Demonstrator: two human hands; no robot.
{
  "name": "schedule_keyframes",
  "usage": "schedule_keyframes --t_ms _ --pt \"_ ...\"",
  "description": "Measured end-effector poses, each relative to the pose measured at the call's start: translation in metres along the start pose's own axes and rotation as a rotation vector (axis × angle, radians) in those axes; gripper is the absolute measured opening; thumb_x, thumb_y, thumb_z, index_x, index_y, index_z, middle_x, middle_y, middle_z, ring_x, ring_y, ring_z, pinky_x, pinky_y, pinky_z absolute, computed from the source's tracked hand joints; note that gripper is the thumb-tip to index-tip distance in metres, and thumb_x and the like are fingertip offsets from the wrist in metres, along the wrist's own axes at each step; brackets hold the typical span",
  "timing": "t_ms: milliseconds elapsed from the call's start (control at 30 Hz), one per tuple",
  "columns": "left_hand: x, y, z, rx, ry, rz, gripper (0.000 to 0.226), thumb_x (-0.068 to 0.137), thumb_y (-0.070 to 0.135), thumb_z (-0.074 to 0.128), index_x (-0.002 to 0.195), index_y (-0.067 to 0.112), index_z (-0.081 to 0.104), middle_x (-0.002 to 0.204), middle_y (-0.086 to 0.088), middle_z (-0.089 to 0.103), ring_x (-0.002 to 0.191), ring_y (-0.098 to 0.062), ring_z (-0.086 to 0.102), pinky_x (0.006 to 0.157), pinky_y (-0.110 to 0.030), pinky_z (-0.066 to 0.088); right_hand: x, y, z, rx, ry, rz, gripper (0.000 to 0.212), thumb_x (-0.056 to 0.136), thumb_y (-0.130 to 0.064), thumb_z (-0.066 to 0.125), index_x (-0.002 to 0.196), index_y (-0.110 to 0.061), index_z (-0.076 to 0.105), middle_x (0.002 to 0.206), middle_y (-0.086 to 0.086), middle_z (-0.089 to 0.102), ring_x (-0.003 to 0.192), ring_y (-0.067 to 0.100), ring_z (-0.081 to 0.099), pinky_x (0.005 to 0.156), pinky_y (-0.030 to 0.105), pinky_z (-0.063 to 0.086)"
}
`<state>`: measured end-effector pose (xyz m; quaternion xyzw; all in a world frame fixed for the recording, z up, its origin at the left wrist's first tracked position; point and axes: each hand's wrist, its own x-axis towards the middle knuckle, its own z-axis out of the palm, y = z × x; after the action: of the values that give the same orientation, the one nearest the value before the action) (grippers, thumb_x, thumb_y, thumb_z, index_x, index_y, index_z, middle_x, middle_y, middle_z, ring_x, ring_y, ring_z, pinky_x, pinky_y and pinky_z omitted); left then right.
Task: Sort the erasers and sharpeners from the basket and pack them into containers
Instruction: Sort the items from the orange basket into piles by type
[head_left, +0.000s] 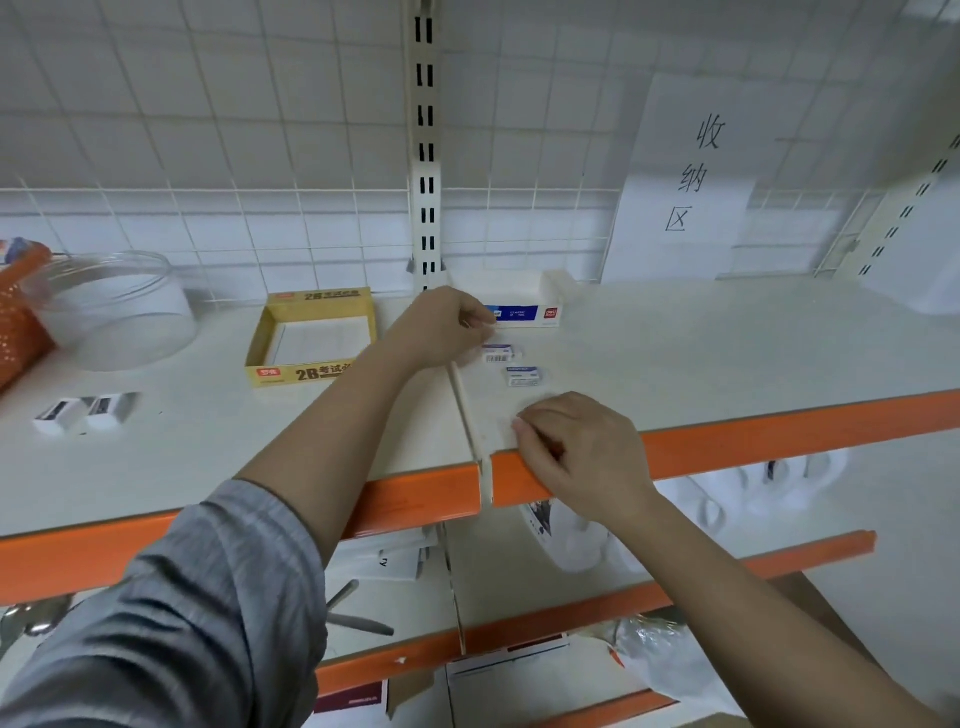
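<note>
My left hand (447, 325) reached across the shelf (727, 343) toward the white and blue box (524, 313) at the back; its fingers were curled at the box's left end, and I could not tell for certain whether they pinched the box edge or a small item. My right hand (576, 447) rested at the shelf's orange front edge (779, 431), fingers curled together; whether they held anything was hidden.

Item count on the shelf:

1. Two wrapped erasers (511, 364) lay flat between my hands, just in front of the white and blue box, near each other but apart.
2. Two sharpeners (83, 413) lay side by side at the left, close to the front edge.
3. One yellow cardboard tray (311, 338), marked 2B, stood open left of my left forearm.
4. One clear round jar (111, 309) stood further left, without a lid.
5. One orange basket (21, 322) showed partly at the left border, touching or just beside the jar.

One paper sign (685, 176) hung on the wire grid behind the shelf.
</note>
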<state>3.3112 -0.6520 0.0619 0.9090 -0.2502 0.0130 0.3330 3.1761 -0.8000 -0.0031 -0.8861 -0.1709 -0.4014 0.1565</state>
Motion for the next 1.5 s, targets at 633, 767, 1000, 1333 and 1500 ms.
schedule_keyframes --t_ms 633,767,1000,1333,1500 --pt "-0.130 -0.163 -0.259 0.127 0.246 -0.066 0.017 0.091 0.027 0.055 0.102 0.030 0.068 0.090 0.015 0.062 0.082 -0.004 0.057 0.063 -0.014 0.040 0.145 -0.200 0.100 0.149 -0.418 0.419 0.018 0.091 -0.034 0.051 0.079 -0.028 0.064 0.069 -0.011 0.061 0.065 0.011 0.054 0.057 0.026 0.041" --pt "-0.168 -0.212 -0.307 0.176 0.256 -0.101 0.018 0.092 0.022 0.055 0.104 0.028 0.068 0.094 0.008 0.065 0.073 -0.006 0.058 0.057 -0.012 0.038 0.180 -0.262 0.134 0.192 -0.430 0.418 0.016 0.092 -0.034 0.051 0.087 -0.032 0.065 0.066 -0.020 0.054 0.061 0.000 0.050 0.055 0.023 0.038" --pt "-0.217 -0.278 -0.350 0.186 0.284 -0.204 0.017 0.091 0.021 0.058 0.103 0.022 0.070 0.093 0.002 0.065 0.082 -0.009 0.056 0.070 -0.021 0.037 0.245 -0.338 0.182 0.205 -0.553 0.229 0.019 0.091 -0.025 0.054 0.096 -0.020 0.072 0.087 -0.005 0.067 0.077 0.012 0.058 0.072 0.029 0.050" --pt "-0.240 -0.306 -0.348 0.239 0.221 -0.245 0.022 0.092 0.025 0.056 0.111 0.024 0.067 0.107 0.005 0.067 0.092 -0.008 0.056 0.079 -0.020 0.040 0.293 -0.342 0.241 -0.107 -0.717 0.038 0.033 0.084 -0.022 0.062 0.118 -0.025 0.062 0.116 -0.002 0.059 0.105 0.017 0.054 0.079 0.033 0.048" --pt "-0.243 -0.305 -0.349 0.251 0.229 -0.240 0.023 0.093 0.024 0.055 0.112 0.022 0.067 0.106 0.005 0.066 0.086 -0.006 0.052 0.069 -0.015 0.037 0.298 -0.347 0.247 -0.157 -0.736 -0.035 0.037 0.085 -0.028 0.066 0.122 -0.026 0.060 0.119 0.000 0.058 0.107 0.017 0.053 0.074 0.031 0.045"
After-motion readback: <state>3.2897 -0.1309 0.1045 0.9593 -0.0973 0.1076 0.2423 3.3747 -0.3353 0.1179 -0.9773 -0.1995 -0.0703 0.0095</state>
